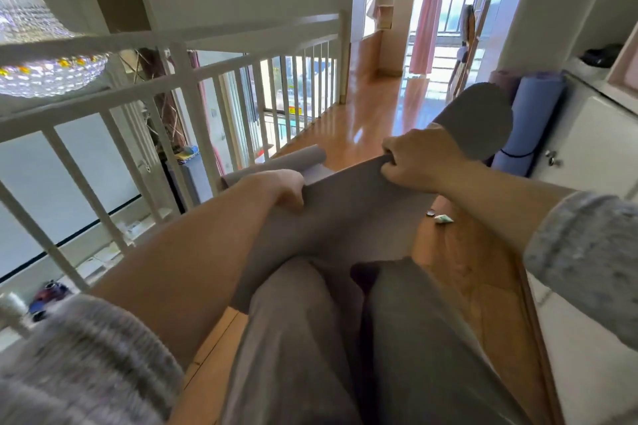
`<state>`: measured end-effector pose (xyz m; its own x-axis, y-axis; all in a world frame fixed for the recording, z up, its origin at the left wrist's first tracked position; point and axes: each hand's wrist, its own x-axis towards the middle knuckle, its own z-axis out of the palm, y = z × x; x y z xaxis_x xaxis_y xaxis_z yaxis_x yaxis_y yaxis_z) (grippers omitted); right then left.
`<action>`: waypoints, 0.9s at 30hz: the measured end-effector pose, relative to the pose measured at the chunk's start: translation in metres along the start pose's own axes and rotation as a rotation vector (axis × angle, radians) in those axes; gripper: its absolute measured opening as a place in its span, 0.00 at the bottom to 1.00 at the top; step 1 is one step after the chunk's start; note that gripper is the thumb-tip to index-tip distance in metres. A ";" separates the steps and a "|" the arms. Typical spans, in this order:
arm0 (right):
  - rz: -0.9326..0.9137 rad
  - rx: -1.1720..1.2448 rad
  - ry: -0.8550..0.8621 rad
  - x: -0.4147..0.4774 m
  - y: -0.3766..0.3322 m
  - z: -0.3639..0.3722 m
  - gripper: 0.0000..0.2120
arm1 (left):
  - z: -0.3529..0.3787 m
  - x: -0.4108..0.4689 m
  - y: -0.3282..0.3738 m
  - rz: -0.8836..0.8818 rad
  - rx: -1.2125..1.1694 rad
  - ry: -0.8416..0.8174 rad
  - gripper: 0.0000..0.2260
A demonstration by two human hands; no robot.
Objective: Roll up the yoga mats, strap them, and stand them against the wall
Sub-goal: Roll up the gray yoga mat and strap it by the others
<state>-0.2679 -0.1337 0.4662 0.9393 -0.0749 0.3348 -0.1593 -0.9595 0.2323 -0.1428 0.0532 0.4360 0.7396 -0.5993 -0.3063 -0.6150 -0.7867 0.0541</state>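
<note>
left hand (280, 188), right hand (414, 162), one mat (345, 217)

Your grey mat (345, 214): matt, smooth, foam-like, no sheen. Blue rolled mat (531, 114) at 2 o'clock: same matt finish. Floor (373, 107): varnished wood, glossy, strong glare at 12 o'clock. Railing (193, 79) at 10 o'clock: smooth white paint, base material unclear. Your sleeves (587, 252): fuzzy grey knit. Trousers (293, 338): plain grey cloth, matt. Chandelier (45, 69) at 9 o'clock: glittering clear crystal. Cabinet (593, 148) at 3 o'clock: white, smooth, slight gloss.
</note>
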 end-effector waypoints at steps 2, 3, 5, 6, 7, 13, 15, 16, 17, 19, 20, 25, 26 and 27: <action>0.061 0.051 0.005 0.002 0.013 -0.003 0.10 | -0.002 0.004 0.004 0.015 -0.015 0.246 0.15; 0.096 0.080 0.008 0.003 0.018 -0.005 0.10 | -0.005 0.003 0.006 0.009 0.009 0.392 0.14; 0.164 0.164 0.005 0.004 0.025 -0.006 0.10 | -0.016 0.001 0.010 -0.003 0.089 0.684 0.11; 0.188 0.198 0.007 0.005 0.027 -0.006 0.09 | -0.023 0.000 0.013 0.001 0.136 0.800 0.10; 0.204 0.217 0.000 0.006 0.028 -0.006 0.09 | -0.029 0.001 0.015 0.017 0.177 0.888 0.10; 0.315 0.376 -0.257 0.008 0.031 -0.011 0.14 | -0.048 0.000 0.023 0.117 0.325 0.974 0.11; 0.372 0.635 -0.453 0.001 0.023 -0.012 0.15 | -0.047 0.000 0.017 0.160 0.347 1.012 0.10; 0.401 0.788 -0.550 -0.003 0.017 -0.014 0.15 | -0.047 0.000 0.013 0.186 0.355 1.045 0.10; 0.425 0.918 -0.623 -0.007 0.011 -0.018 0.14 | -0.046 0.000 0.010 0.208 0.363 1.080 0.09; 0.456 1.075 -0.675 -0.013 0.006 -0.021 0.13 | -0.046 0.001 0.005 0.238 0.382 1.185 0.09; 0.470 1.132 -0.691 -0.014 0.006 -0.019 0.15 | -0.046 0.001 0.002 0.250 0.388 1.226 0.10; 0.520 1.052 -0.843 -0.032 0.012 0.006 0.18 | -0.028 -0.014 0.003 0.431 0.367 0.730 0.14; 0.539 0.980 -0.898 -0.037 0.012 0.014 0.14 | -0.019 -0.019 0.006 0.435 0.322 0.586 0.14; 0.551 0.914 -0.949 -0.042 0.011 0.021 0.09 | -0.009 -0.023 0.008 0.438 0.273 0.476 0.15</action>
<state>-0.3030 -0.1469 0.4349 0.7253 -0.2892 -0.6247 -0.6585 -0.5561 -0.5071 -0.1629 0.0592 0.4519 0.4092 -0.9014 0.1415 -0.8841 -0.4300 -0.1826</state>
